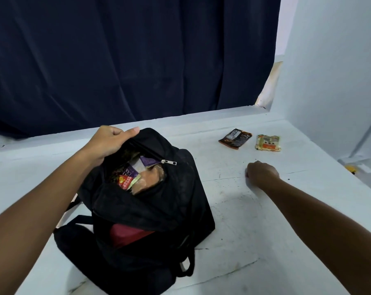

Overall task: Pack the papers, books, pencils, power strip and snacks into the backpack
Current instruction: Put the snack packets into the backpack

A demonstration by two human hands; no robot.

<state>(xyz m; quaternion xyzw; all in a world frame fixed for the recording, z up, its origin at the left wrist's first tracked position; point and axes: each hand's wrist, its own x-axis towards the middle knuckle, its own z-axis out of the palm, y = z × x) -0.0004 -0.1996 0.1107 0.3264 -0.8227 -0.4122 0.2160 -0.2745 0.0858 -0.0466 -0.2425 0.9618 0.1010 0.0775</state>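
A: Surface? Bag location?
B: White worn tabletop (233, 220); black fabric backpack (159, 209) at frame centre, unzipped.
A: Hands?
B: Left hand (110, 143) grips the backpack's rim; right hand (262, 173) curled at centre right, contents indiscernible. Two foil snack packets (235, 138) lie upper right.

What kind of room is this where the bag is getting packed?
Probably a plain room in a home, maybe a bedroom, though that is a guess. A dark curtain hangs behind a white surface, pale painted walls meet in the corner, and a backpack with snack packets sits there.
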